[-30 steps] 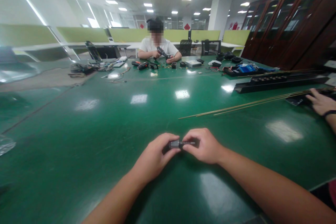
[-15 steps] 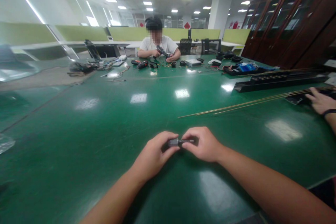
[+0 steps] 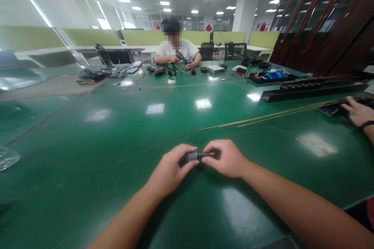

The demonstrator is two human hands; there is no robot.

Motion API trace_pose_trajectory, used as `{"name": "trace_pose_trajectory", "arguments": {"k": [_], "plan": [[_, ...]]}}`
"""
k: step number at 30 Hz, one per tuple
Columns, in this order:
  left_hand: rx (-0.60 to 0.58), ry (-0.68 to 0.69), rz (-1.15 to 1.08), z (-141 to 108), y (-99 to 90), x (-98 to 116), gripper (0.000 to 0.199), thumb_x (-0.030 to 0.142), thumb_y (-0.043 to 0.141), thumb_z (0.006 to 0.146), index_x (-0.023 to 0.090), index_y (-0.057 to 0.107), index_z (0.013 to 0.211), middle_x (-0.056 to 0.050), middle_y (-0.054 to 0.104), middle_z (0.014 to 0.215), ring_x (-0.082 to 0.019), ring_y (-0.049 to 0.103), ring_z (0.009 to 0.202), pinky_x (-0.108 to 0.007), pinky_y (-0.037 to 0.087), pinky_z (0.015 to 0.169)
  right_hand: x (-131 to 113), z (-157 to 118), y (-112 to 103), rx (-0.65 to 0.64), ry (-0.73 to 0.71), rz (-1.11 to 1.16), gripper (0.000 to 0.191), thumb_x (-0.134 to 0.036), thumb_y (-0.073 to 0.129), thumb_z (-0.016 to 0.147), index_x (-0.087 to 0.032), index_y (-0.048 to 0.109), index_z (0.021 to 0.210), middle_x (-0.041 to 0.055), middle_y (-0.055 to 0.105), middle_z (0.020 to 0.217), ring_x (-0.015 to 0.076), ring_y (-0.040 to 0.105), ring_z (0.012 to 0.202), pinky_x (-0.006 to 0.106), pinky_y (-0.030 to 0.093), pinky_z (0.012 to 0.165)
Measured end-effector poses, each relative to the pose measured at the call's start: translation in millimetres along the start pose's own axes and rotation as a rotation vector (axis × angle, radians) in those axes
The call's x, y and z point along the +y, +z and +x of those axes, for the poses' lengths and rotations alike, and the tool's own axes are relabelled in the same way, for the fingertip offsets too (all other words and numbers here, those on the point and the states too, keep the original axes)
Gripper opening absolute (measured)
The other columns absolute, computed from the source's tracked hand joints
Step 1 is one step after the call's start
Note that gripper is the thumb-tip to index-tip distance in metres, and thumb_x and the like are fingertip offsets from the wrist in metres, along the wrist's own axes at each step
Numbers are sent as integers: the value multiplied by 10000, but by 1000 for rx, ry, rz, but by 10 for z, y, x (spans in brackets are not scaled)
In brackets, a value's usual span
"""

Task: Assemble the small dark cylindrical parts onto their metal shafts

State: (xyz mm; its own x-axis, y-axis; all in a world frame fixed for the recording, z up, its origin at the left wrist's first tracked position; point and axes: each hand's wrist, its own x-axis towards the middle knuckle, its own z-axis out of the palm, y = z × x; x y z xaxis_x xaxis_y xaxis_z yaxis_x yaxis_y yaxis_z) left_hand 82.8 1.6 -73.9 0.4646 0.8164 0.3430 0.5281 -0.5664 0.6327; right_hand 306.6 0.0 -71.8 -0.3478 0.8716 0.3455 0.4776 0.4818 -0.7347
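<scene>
Between my hands is a small dark grey, motor-like part (image 3: 192, 156) with a thin, ridged shaft (image 3: 212, 154) pointing right. My left hand (image 3: 171, 169) is closed round the thick body, thumb below and fingers above. My right hand (image 3: 229, 159) pinches the shaft close to where it leaves the body. Both hands are low over the green tabletop (image 3: 117, 186), and the part lies roughly level. My fingers cover the left end of the body and some of the shaft, so its exact kind cannot be made out.
Thin brass-coloured rods (image 3: 251, 119) run rightward under another person's hand (image 3: 359, 113). Behind them lies a long black channel (image 3: 306, 92). Across the table a person (image 3: 178, 51) holds a power drill (image 3: 180, 55). Tools and small black parts line the far edge.
Both hands and the part have shifted very slightly left and upward in the picture. The grip looks the same, and the people nearby have hardly moved.
</scene>
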Motion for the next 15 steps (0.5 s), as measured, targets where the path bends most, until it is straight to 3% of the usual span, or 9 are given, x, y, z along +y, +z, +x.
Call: {"name": "trace_pose_trajectory", "arguments": {"k": [15], "plan": [[-3,27,4,-2,-13,16,253,301,659,886,264,605,1131,-11,660,1069,-168,621,977,-308,505,879,-23,-1,8,7,54,2,67,-228,709,775,-177,728,815,18,724,762,156,637,694,252,441,653]]}}
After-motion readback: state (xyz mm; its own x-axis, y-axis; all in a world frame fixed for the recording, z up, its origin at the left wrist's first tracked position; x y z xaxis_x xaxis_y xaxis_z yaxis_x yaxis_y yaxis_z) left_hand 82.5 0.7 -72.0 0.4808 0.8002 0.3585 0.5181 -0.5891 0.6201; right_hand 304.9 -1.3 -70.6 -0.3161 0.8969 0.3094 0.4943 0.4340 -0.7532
